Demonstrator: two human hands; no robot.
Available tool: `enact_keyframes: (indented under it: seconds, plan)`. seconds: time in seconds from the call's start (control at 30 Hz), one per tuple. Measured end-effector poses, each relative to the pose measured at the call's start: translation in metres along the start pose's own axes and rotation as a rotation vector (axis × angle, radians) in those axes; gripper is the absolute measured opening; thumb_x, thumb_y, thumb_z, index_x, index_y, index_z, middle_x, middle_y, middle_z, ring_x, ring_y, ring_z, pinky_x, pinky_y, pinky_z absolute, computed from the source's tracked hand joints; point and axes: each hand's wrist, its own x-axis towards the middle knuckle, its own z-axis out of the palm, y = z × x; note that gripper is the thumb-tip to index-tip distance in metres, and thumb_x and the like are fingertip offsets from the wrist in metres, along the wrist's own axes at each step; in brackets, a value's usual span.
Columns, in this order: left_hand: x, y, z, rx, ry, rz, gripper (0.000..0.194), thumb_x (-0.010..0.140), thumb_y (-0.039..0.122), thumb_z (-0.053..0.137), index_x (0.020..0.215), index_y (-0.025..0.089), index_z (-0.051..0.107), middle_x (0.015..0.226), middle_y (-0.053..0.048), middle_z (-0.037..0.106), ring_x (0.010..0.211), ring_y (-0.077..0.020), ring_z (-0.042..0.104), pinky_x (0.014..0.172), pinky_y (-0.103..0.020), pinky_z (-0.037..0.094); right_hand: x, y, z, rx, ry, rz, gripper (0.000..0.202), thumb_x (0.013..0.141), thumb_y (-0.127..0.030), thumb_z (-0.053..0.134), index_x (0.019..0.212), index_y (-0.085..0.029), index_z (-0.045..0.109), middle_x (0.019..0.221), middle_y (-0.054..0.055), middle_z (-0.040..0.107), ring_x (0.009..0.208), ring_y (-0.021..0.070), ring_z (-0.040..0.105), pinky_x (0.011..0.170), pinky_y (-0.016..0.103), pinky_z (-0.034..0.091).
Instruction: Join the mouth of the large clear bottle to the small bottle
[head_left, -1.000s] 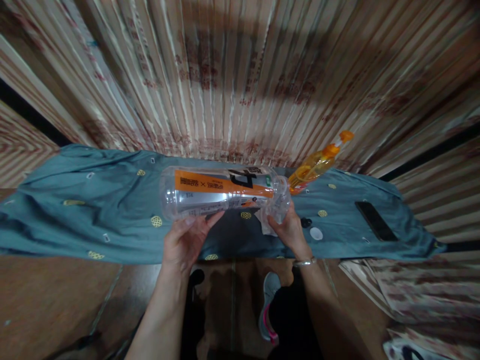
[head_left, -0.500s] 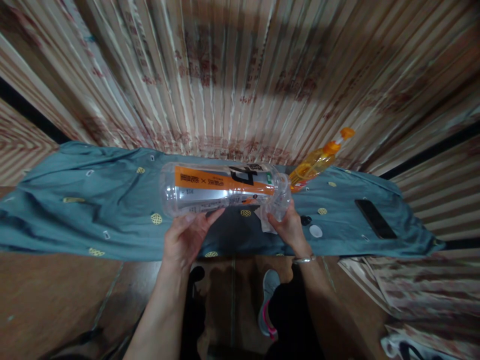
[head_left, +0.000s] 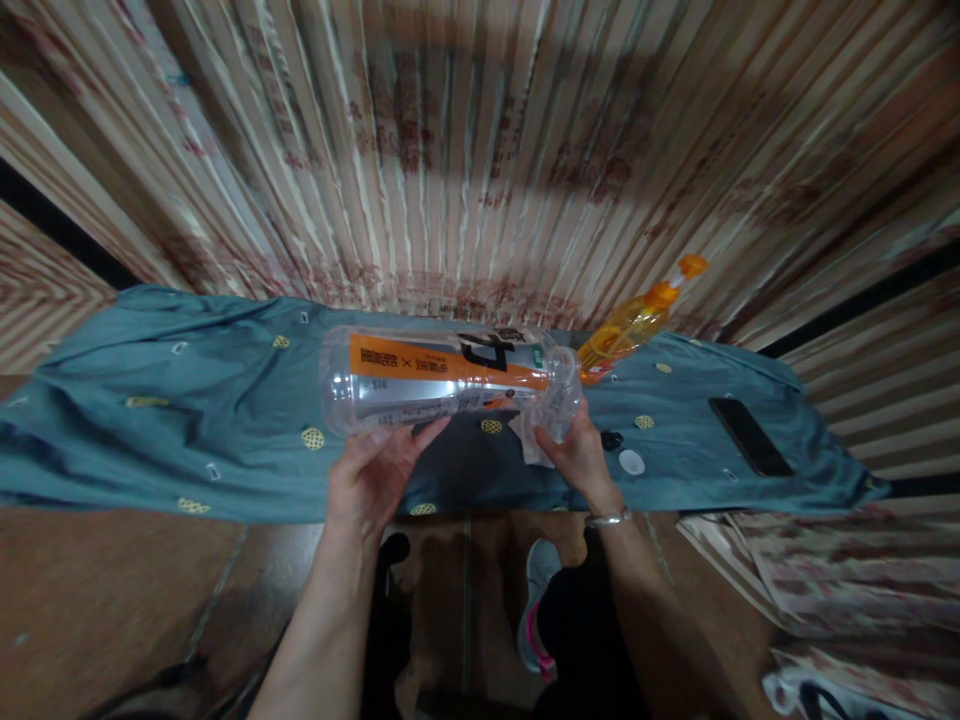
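A large clear plastic bottle [head_left: 442, 375] with an orange and silver label lies sideways above the cloth, its base to the left. My left hand [head_left: 375, 475] grips its lower side near the base, thumb and fingers against the plastic. At the neck end, my right hand [head_left: 577, 450] is closed on a clear plastic piece [head_left: 559, 405]; I cannot tell whether it belongs to the bottle. Just beyond that hand, an orange pump bottle [head_left: 622, 335] with yellow-orange liquid leans to the right. The fingers behind the plastic are partly hidden.
A teal cloth [head_left: 247, 430] with pineapple prints covers the narrow surface. On it are a black phone [head_left: 750, 437], a white round disc [head_left: 631, 462], a small black object [head_left: 612, 440] and a whitish paper piece [head_left: 532, 445]. Stacked cardboard [head_left: 450, 180] stands behind.
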Motion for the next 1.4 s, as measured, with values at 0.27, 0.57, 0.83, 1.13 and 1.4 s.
enact_keyframes:
  seconds: [0.27, 0.57, 0.83, 1.13, 1.4]
  plan:
    - [-0.0012, 0.0018, 0.0014, -0.016, 0.004, -0.001, 0.052, 0.056, 0.036, 0.100, 0.103, 0.032, 0.079, 0.107, -0.006, 0.084, 0.129, -0.0403, 0.070, 0.098, -0.057, 0.064, 0.0001, -0.0021, -0.0024, 0.001, -0.012, -0.006, 0.084, 0.076, -0.041, 0.068, 0.153, -0.015, 0.045, 0.136, 0.020, 0.074, 0.125, 0.0429, 0.073, 0.103, 0.063, 0.062]
    - [-0.0018, 0.0017, 0.0015, -0.021, 0.010, 0.006, 0.051, 0.055, 0.036, 0.100, 0.101, 0.030, 0.080, 0.108, -0.007, 0.083, 0.123, -0.0388, 0.073, 0.094, -0.053, 0.067, -0.0005, -0.0004, -0.0018, 0.008, -0.004, 0.002, 0.082, 0.078, -0.041, 0.070, 0.152, -0.014, 0.046, 0.137, 0.020, 0.074, 0.125, 0.0415, 0.073, 0.104, 0.060, 0.062]
    - [-0.0007, 0.0008, 0.0042, -0.040, -0.016, 0.020, 0.053, 0.055, 0.034, 0.101, 0.104, 0.032, 0.079, 0.098, -0.004, 0.083, 0.108, -0.0326, 0.078, 0.088, -0.048, 0.068, 0.0002, 0.0056, 0.0005, 0.040, 0.014, -0.027, 0.080, 0.076, -0.039, 0.072, 0.150, -0.018, 0.048, 0.133, 0.017, 0.075, 0.122, 0.0436, 0.074, 0.099, 0.063, 0.063]
    - [0.0001, 0.0015, 0.0033, -0.045, -0.019, 0.019, 0.052, 0.054, 0.033, 0.101, 0.100, 0.031, 0.078, 0.101, -0.004, 0.084, 0.106, -0.0319, 0.079, 0.086, -0.046, 0.069, 0.0010, 0.0035, -0.0007, 0.027, 0.012, -0.004, 0.089, 0.075, -0.045, 0.071, 0.153, -0.013, 0.044, 0.133, 0.022, 0.074, 0.117, 0.0454, 0.076, 0.100, 0.067, 0.061]
    - [0.0004, 0.0007, 0.0038, -0.045, -0.007, 0.015, 0.053, 0.052, 0.034, 0.102, 0.099, 0.029, 0.077, 0.107, -0.007, 0.083, 0.112, -0.0338, 0.077, 0.086, -0.045, 0.069, 0.0012, 0.0054, 0.0001, 0.014, 0.028, 0.006, 0.083, 0.075, -0.044, 0.070, 0.150, -0.015, 0.047, 0.130, 0.021, 0.076, 0.120, 0.0437, 0.075, 0.101, 0.064, 0.062]
